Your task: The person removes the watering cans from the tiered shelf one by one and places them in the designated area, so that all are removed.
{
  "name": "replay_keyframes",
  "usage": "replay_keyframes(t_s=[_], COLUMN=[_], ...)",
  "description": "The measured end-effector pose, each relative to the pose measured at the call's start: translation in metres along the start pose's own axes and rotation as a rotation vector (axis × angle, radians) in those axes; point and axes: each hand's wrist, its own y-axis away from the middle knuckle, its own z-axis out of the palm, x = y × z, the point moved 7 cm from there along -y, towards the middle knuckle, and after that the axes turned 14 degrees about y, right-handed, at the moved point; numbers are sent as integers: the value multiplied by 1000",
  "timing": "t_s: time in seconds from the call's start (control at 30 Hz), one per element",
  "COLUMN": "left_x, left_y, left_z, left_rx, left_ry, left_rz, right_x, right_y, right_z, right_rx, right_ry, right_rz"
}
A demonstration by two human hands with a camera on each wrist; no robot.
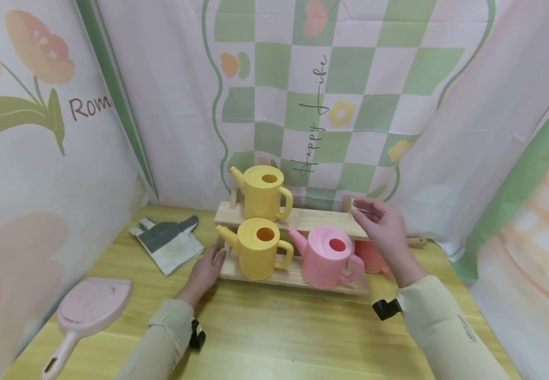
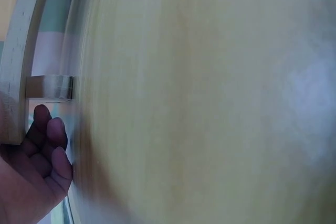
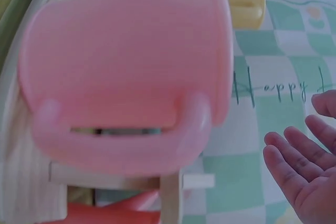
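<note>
A two-tier wooden shelf (image 1: 298, 272) stands on the table, bearing toy watering cans. One yellow watering can (image 1: 262, 198) is on the upper tier. Below it are a second yellow watering can (image 1: 255, 253) and a pink watering can (image 1: 324, 258), whose handle side fills much of the right wrist view. My left hand (image 1: 206, 272) grips the left end of the lower board, its fingers curled beneath the wood in the left wrist view. Beside the upper tier's right end post (image 3: 198, 181) is my right hand (image 1: 383, 227), fingers loosely extended and holding nothing in the right wrist view.
A reddish-pink watering can (image 1: 371, 257) sits behind the shelf's right end, near a wooden handle (image 1: 416, 243). At the left lie a grey-and-white glove (image 1: 172, 248) and a pink dustpan (image 1: 94, 303). Printed curtains (image 1: 170, 105) enclose the table's back and sides.
</note>
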Motion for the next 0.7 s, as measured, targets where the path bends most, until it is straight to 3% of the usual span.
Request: replay_keyframes(t_s=[0.4, 0.7], left_x=[1, -2], left_y=[1, -1], left_z=[-1, 0], left_rx=[2, 8], left_ry=[1, 13], left_rz=[1, 1], right_x=[-33, -46], right_y=[-12, -21], right_z=[21, 50], right_rx=[-100, -205], right_ry=[-28, 11], right_rz=[-19, -5])
